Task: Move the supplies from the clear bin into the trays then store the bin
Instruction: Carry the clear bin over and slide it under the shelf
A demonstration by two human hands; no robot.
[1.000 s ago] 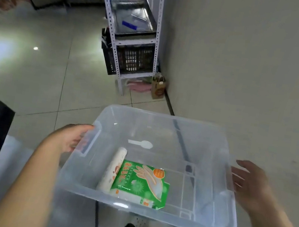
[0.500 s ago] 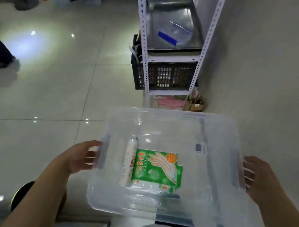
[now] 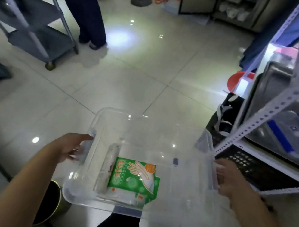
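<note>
I carry the clear bin (image 3: 176, 187) in front of me above the tiled floor. My left hand (image 3: 72, 149) grips its left handle and my right hand (image 3: 227, 181) grips its right handle. Inside the bin lie a green pack of disposable gloves (image 3: 134, 175) and, to its left, a white roll (image 3: 107, 167). A metal tray (image 3: 279, 91) with a clear lid with a blue strip (image 3: 289, 136) in it sits on the white shelf rack (image 3: 263, 116) at the right.
A black crate (image 3: 254, 168) sits on the rack's lower level. A person (image 3: 84, 3) stands at the upper left beside a grey cart (image 3: 31, 20). A dark round can (image 3: 52, 204) stands on the floor by my left arm. A red object (image 3: 235, 82) lies beyond the rack.
My view has swung left: the shelf rack moved from ahead to the right edge, and the person and cart came into view. Both hands keep hold of the bin.
</note>
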